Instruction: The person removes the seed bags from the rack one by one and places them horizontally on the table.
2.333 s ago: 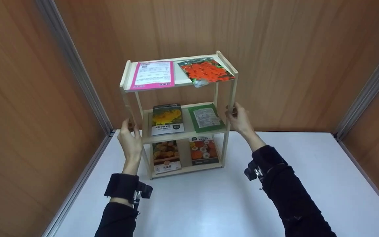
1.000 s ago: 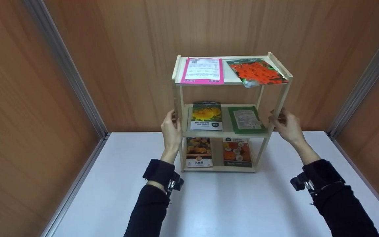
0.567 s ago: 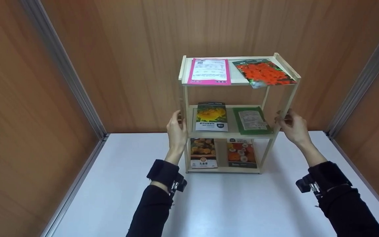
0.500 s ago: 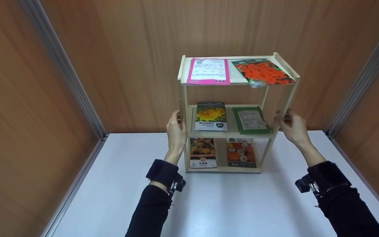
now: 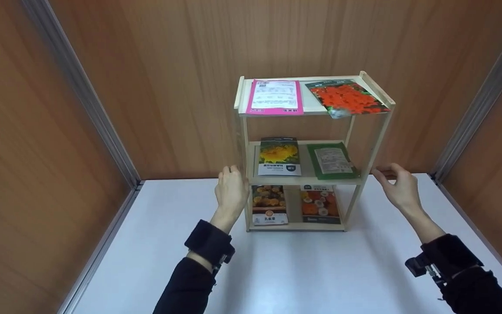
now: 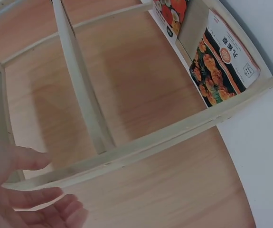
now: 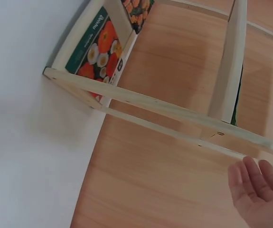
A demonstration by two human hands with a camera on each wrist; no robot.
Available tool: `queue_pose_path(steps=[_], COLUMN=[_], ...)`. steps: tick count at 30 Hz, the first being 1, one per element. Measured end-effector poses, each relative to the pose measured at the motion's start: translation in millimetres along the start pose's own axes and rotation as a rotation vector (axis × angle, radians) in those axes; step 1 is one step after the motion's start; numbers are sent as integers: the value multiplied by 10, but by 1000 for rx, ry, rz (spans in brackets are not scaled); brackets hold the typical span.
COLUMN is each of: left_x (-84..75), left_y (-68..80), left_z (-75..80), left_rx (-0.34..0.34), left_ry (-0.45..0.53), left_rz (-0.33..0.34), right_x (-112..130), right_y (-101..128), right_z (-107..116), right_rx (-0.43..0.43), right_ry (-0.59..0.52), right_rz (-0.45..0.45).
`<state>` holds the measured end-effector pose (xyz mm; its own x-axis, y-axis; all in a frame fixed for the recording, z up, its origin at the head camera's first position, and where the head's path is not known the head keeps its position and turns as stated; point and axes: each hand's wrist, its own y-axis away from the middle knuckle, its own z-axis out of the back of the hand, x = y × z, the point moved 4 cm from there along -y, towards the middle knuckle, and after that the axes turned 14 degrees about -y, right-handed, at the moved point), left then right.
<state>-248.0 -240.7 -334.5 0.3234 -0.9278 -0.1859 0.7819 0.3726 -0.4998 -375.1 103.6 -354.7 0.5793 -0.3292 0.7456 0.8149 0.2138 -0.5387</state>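
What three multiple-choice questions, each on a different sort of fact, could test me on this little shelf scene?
1. Where does the orange-flower packet lie on the wooden shelf?
A. top tier, right
B. middle tier
C. on the table

2. How many packets are on the shelf?
A. four
B. six
C. eight

3. What are the left hand and right hand doing?
A. lifting the shelf
B. open beside its posts
C. holding packets

Answers: 1 A, it overhangs the top tier's front edge. 2 B, two per tier. 3 B, the fingers are loose and hold nothing.
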Motion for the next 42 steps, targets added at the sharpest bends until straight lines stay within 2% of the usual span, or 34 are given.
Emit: queue_pose_path(steps=[5,10,17,22,34,42], left_x=[-83,-192,-318,-382,-517,-611], left_y=[71,141,252,258,-35,-299], left_z=[106,239,543,784,1345,1609], left_rx=[80,182,286,335,380,457], left_ry=[-5,-2,5,14,-1,89], left_rz=[-47,-96,-190,-237,-250,-176], right_x=[59,230,672,1064,1954,2263], right_y=[63,74,62,35,-235,-546], right_z=[5,-35,-47,-58,-158,-312], right_rx=[22,75,178,236,387,418], right_ry=[49,62,87,88,98,188], right_rz=[-2,3,22,59,191,132])
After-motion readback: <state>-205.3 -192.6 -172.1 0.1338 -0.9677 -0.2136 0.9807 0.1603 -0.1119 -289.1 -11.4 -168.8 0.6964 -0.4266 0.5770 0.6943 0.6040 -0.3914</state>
